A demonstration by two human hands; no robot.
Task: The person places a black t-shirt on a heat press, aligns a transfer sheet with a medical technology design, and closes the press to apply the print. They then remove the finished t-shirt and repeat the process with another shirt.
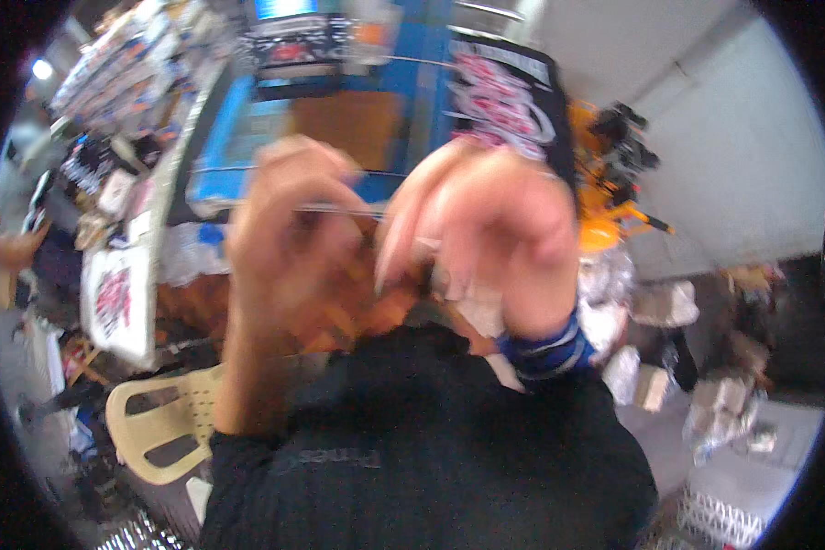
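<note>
Hands raised close to camera, badly blurred: left hand [284, 229] and right hand [495, 247] both pinch a thin wire [339, 209] strung between them. I judge it could slip, since fingertip hold looks light. Black shirt [513, 101] hangs behind.

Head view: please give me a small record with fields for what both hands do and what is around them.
left hand: raised, fingers pinched near a thin wire; blurred
right hand: raised beside the left, fingers curled, touching the same wire
right wrist: blue striped band
below hands: black garment
lower left: cream plastic chair
grip detail: cannot tell, motion blur
</note>
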